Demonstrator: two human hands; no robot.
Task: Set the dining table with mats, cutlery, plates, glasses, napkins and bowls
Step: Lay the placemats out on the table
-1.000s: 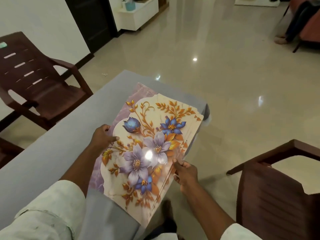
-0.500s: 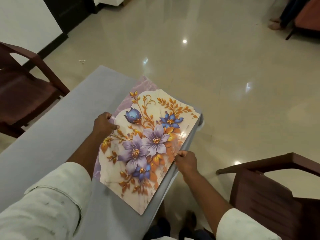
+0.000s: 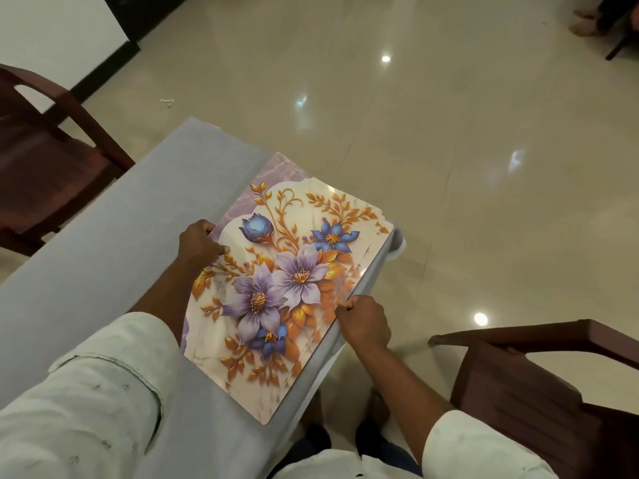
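Observation:
A stack of glossy floral mats (image 3: 287, 292), cream with purple and blue flowers and orange leaves, lies on the right end of the grey-covered table (image 3: 103, 257). The stacked edges fan out along the right side. A purple marbled mat (image 3: 276, 171) peeks out beneath at the far corner. My left hand (image 3: 198, 245) grips the stack's left edge, thumb on top. My right hand (image 3: 363, 321) pinches the right edge of the stack, near the table's edge.
A dark red plastic chair (image 3: 52, 160) stands left of the table, another (image 3: 539, 385) at the right close to my right arm. Shiny beige floor (image 3: 432, 150) lies beyond. A person's feet (image 3: 587, 22) show at the top right.
The mat stack has come down flat onto the table end. The right hand slid to its right edge. The view tilted down and closer.

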